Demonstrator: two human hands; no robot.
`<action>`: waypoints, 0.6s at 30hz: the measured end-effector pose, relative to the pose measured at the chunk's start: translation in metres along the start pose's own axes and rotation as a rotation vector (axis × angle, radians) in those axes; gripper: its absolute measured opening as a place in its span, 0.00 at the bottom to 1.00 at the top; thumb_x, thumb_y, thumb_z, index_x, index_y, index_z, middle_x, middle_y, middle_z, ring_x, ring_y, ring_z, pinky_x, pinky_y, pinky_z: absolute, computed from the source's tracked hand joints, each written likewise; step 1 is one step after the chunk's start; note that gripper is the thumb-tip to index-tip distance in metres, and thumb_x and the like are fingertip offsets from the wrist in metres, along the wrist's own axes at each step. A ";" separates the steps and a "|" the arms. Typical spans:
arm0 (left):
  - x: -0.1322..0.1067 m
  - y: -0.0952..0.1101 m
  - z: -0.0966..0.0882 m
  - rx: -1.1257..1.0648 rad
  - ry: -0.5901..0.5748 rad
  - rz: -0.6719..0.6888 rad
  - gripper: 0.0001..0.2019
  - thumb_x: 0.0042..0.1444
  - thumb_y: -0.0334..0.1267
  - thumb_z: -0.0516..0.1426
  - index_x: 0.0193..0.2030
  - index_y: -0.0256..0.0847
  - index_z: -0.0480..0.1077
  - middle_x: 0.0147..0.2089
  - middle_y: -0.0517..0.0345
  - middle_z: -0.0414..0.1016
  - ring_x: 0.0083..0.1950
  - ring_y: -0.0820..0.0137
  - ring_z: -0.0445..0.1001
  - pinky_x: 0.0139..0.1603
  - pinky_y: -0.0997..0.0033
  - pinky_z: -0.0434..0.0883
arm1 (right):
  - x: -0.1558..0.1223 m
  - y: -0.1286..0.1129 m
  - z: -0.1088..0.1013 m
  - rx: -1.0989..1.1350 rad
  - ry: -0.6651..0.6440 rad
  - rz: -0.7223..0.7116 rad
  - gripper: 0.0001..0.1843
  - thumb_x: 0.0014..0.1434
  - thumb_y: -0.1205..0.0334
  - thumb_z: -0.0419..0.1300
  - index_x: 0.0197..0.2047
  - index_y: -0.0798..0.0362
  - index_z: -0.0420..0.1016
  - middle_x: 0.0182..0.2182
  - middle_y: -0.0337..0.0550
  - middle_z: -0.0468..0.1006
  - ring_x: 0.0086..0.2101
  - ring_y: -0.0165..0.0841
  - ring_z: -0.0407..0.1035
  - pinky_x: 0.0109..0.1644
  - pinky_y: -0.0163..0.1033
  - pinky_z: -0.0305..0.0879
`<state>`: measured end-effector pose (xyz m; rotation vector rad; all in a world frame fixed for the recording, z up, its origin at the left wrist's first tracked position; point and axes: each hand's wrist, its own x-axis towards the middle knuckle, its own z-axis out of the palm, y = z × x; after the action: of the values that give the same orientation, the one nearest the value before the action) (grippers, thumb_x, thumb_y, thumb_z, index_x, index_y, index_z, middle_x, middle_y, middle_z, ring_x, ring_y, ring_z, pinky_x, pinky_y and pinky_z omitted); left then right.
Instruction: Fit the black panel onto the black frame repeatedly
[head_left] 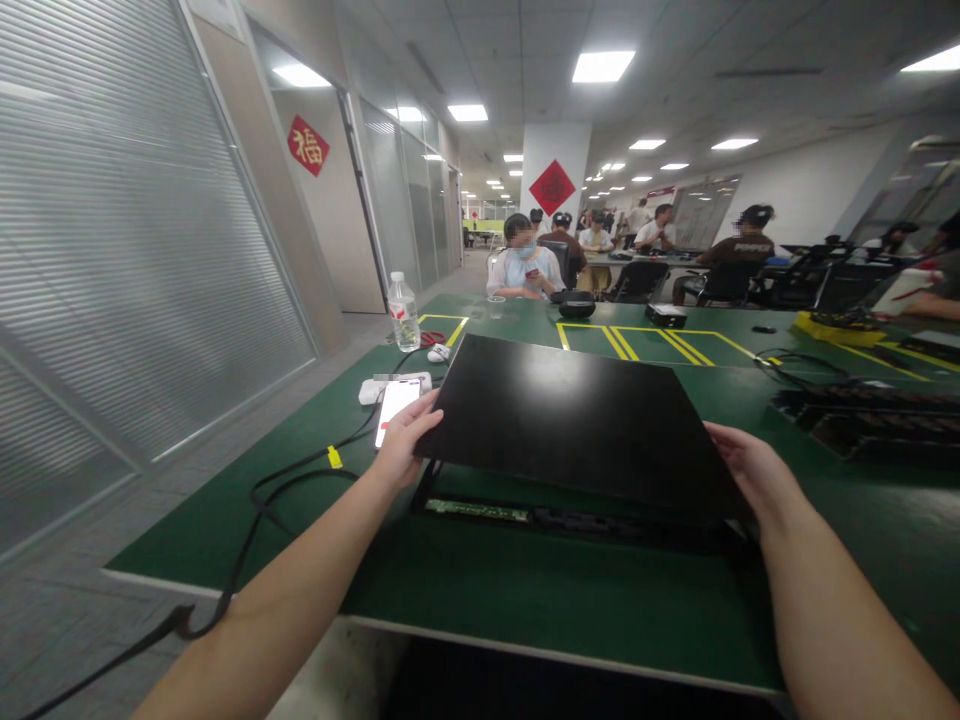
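Observation:
A thin, glossy black screen panel (577, 420) is held by its two side edges above the green table. My left hand (405, 437) is closed on its left edge, thumb on top. At the right edge my right hand (750, 470) grips it, with the fingers partly hidden behind the panel. Below the panel lies a dark frame (424, 490), largely covered by it. A green circuit board strip (476, 511) shows along the frame's near side. Just beyond my left hand a phone (396, 402) with a lit screen rests on the table.
A water bottle (403, 315) stands at the table's far left, near a white power strip (375, 388). A black cable (259, 505) with a yellow tag crosses the left side. Stacked dark parts (870, 415) lie at right. A masked person (525, 265) sits across the table.

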<state>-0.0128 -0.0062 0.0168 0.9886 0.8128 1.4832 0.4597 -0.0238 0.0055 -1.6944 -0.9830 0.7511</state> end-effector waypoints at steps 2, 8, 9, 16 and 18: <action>0.001 0.001 0.000 0.002 0.008 -0.002 0.28 0.39 0.39 0.75 0.52 0.38 0.82 0.48 0.48 0.86 0.54 0.52 0.83 0.55 0.63 0.77 | -0.007 -0.010 -0.005 0.400 -0.146 0.159 0.12 0.59 0.55 0.58 0.37 0.52 0.80 0.31 0.50 0.83 0.36 0.45 0.81 0.41 0.47 0.78; 0.001 -0.004 0.000 0.027 0.023 -0.009 0.27 0.41 0.41 0.73 0.51 0.37 0.83 0.46 0.48 0.87 0.48 0.55 0.84 0.48 0.65 0.77 | -0.024 -0.021 -0.007 0.992 -0.177 0.153 0.14 0.56 0.58 0.60 0.45 0.48 0.80 0.37 0.42 0.86 0.33 0.39 0.80 0.39 0.45 0.79; 0.001 -0.004 0.000 0.032 0.027 -0.018 0.27 0.41 0.41 0.73 0.50 0.37 0.83 0.46 0.48 0.87 0.48 0.55 0.84 0.48 0.64 0.77 | -0.025 -0.020 -0.005 1.023 -0.195 0.148 0.15 0.56 0.56 0.60 0.46 0.48 0.80 0.38 0.42 0.86 0.34 0.39 0.80 0.38 0.45 0.79; 0.001 -0.005 0.003 0.121 0.024 -0.023 0.27 0.44 0.50 0.70 0.49 0.36 0.83 0.51 0.47 0.85 0.57 0.50 0.80 0.58 0.58 0.73 | -0.022 -0.014 0.003 1.139 -0.136 0.015 0.23 0.47 0.61 0.59 0.48 0.48 0.79 0.36 0.42 0.84 0.36 0.40 0.79 0.39 0.46 0.77; 0.003 -0.007 0.002 0.255 0.002 0.007 0.26 0.47 0.53 0.67 0.48 0.37 0.83 0.55 0.46 0.84 0.62 0.49 0.76 0.62 0.56 0.71 | -0.024 -0.019 0.005 1.169 -0.079 0.020 0.25 0.45 0.62 0.58 0.48 0.49 0.78 0.35 0.42 0.83 0.36 0.41 0.78 0.40 0.48 0.77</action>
<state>-0.0085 -0.0027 0.0117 1.1789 1.0185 1.4099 0.4393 -0.0394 0.0227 -0.6487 -0.3866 1.1078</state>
